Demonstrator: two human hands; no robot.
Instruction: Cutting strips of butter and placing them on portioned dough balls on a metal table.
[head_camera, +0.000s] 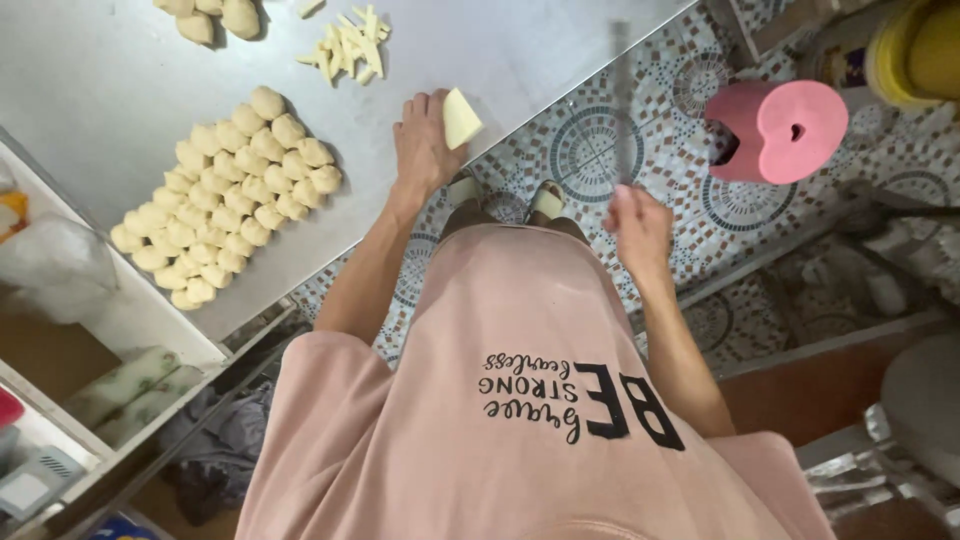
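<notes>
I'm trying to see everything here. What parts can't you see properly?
- Knife in the right hand, head view: blurred by motion.
- Dough balls at the top: cut off by the edge.
- Yellow block: its lower part sits behind the left hand.

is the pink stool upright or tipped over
Tipped over: the pink stool lies on its side on the tiled floor, its seat facing sideways.

Loose pink short-sleeved shirt (520, 400) — black lettering across its front, pale open-toed sandals (547, 200)
</notes>
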